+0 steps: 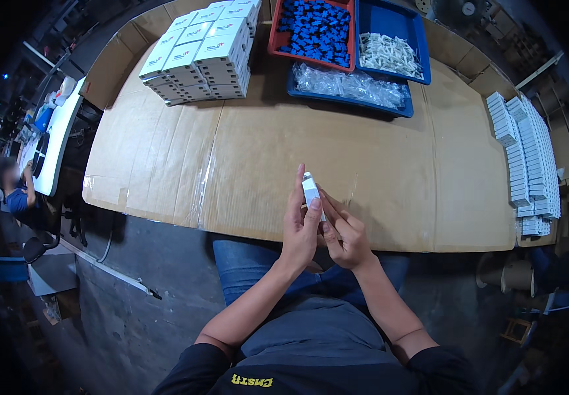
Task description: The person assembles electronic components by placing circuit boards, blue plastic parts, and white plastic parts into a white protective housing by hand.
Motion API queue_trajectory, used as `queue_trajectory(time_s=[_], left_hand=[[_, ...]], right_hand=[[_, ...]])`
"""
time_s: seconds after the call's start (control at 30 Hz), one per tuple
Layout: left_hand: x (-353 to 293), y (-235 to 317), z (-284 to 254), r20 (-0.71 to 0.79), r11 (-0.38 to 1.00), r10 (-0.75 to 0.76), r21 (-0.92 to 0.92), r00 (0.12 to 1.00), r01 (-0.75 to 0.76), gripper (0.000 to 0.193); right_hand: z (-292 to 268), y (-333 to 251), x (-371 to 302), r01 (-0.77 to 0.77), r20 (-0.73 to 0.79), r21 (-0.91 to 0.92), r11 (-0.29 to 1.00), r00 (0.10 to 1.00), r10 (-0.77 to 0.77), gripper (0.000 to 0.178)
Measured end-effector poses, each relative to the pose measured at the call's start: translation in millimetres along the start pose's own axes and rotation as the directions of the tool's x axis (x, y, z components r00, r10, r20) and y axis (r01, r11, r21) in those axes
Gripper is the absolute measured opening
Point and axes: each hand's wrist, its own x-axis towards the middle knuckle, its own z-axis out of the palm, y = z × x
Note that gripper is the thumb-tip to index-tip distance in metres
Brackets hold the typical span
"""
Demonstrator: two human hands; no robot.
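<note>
Two bare hands meet around one narrow white box [310,187], above the near edge of a cardboard-covered table [265,145]. The left hand [301,224] grips it, thumb laid along its face and index finger stretched out beside it; the right hand [348,237] closes on its near end. The box's long axis runs away from the person, its far end pointing forward and slightly left. Whether it carries writing is too small to tell.

Small grey and red print marks the tops of white cartons [195,56] stacked at the far left. Yellow lettering crosses the person's dark shirt [311,368]. Beyond the hands, a red tray [274,36] holds blue pieces [314,29]. Many slim white boxes [528,158] are stacked at the right.
</note>
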Motion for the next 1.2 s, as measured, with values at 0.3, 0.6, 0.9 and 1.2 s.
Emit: queue_trajectory(time_s=[0.3, 0.6, 0.9, 1.2], left_hand=[[0, -4, -4, 0.016, 0.994, 0.103, 0.033, 0.995, -0.104, 0.068], [-2, -7, -4, 0.015, 0.992, 0.117, 0.053, 0.993, -0.118, 0.070], [-1, -23, -5, -0.032, 0.981, 0.196, 0.005, 0.980, -0.196, 0.066], [-6, -24, -13, 0.014, 0.954, 0.257, 0.154, 0.966, -0.256, 0.075]], right_hand=[[6, -5, 3, 0.055, -0.041, -0.060, 0.997, 0.998, -0.057, 0.048], [6, -6, 1, 0.068, -0.054, -0.082, 0.994, 0.996, -0.072, 0.048], [8, -5, 0, 0.091, -0.068, -0.078, 0.993, 0.993, -0.096, 0.047], [11, -9, 0, 0.113, -0.089, -0.035, 0.993, 0.989, -0.116, 0.049]])
